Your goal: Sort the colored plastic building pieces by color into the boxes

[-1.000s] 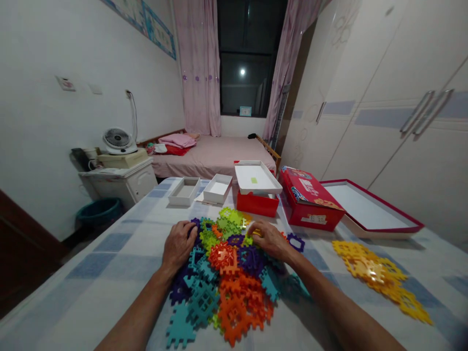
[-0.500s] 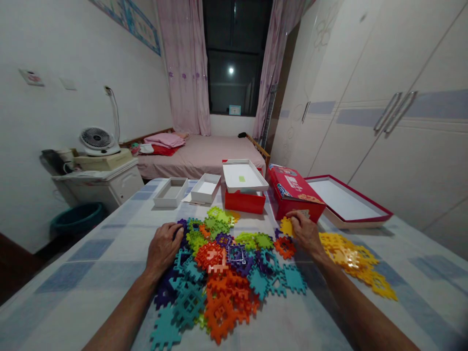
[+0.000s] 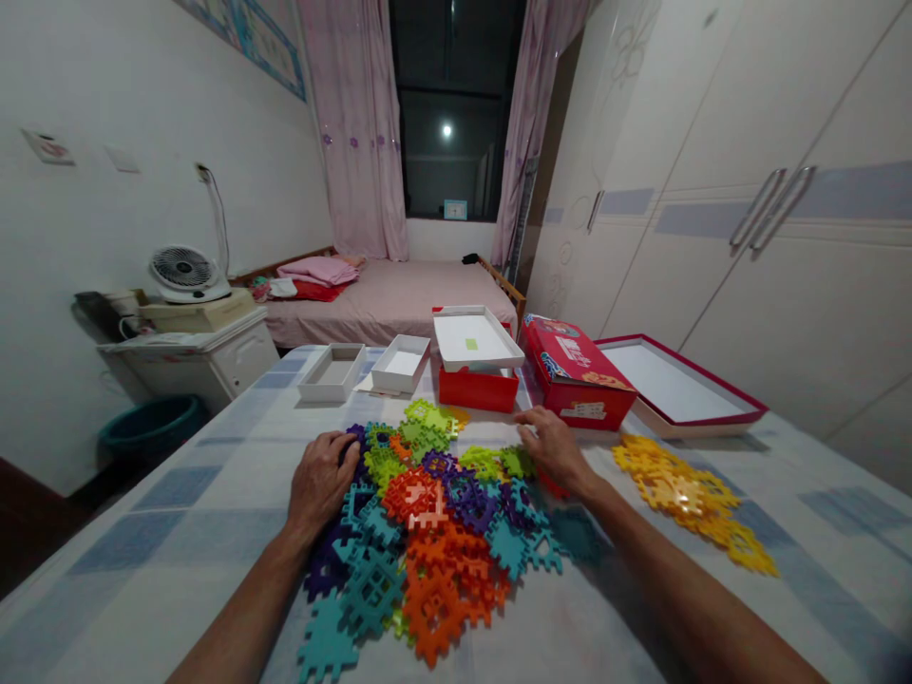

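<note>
My left hand (image 3: 324,480) rests at the left side of a mixed heap of flat plastic interlocking pieces. Its fingers are curled against a purple piece (image 3: 357,439), partly hidden by the hand. Over the heap's right side is my right hand (image 3: 554,448), its fingers reaching leftward and apart, with nothing seen in them. Close under it lies a lime-green piece (image 3: 518,463); the hand and wrist partly cover a red-orange piece (image 3: 552,484) and a teal piece (image 3: 576,534). Orange pieces (image 3: 433,608) lie at the heap's front. Yellow pieces (image 3: 684,494) form a separate group right of my right forearm.
Behind the heap stand two small grey-white trays (image 3: 332,372) (image 3: 401,364), a red box (image 3: 477,389) with a white lid (image 3: 476,337) on it, and a larger red box (image 3: 577,370). A wide red-rimmed lid (image 3: 684,380) lies at the right. A checked cloth (image 3: 178,560) covers the table.
My right hand has moved left from beside the red box to the heap's right edge. The yellow piece at its fingers is gone from there. My left hand stays in place.
</note>
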A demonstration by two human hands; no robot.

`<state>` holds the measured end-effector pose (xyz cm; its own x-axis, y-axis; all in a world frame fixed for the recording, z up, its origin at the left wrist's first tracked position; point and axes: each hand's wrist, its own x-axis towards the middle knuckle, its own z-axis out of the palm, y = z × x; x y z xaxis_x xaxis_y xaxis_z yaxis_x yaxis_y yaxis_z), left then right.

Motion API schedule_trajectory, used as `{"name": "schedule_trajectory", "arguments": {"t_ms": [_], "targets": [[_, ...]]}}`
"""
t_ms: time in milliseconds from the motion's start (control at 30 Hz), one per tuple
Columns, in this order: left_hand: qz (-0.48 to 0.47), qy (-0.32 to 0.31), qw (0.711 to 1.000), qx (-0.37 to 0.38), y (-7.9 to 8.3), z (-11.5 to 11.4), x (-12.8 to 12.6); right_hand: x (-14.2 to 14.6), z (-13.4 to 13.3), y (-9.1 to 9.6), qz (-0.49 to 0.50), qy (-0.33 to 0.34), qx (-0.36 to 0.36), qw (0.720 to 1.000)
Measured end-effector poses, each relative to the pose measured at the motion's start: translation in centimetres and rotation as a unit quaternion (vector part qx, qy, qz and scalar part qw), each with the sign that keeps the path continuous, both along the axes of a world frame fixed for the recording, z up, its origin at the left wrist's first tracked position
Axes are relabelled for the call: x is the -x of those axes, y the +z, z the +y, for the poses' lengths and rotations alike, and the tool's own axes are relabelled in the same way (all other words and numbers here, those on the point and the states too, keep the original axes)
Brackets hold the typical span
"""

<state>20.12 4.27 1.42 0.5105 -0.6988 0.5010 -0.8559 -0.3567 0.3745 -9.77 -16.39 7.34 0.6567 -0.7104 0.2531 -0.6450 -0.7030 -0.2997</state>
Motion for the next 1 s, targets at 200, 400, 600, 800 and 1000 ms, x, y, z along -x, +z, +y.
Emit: {"name": "schedule_trajectory", "arguments": {"t_ms": [200,400,600,800,1000], "targets": [[0.001,0.003,1.000,-0.007,0.0,0.0,0.1,-8.6,0.9,-1.8,0.039,0.046,-0.011,0.998],[-0.009,0.012,1.000,-0.008,0.2,0.0,0.5,-10.4,0.0,-2.3,0.061,-0.002,-0.043,0.997],[-0.005,0.009,1.000,-0.008,0.2,-0.1,0.4,-9.0,0.2,-1.3,0.008,-0.007,-0.064,0.998],[-0.003,0.002,1.000,-0.018,0.1,0.0,-0.1,-1.2,0.6,-0.4,-0.088,-0.091,-0.005,0.992],[-0.008,-0.016,1.000,-0.020,-0.5,-0.1,-1.1,11.6,-2.5,0.2,-0.139,-0.216,0.003,0.966]]}}
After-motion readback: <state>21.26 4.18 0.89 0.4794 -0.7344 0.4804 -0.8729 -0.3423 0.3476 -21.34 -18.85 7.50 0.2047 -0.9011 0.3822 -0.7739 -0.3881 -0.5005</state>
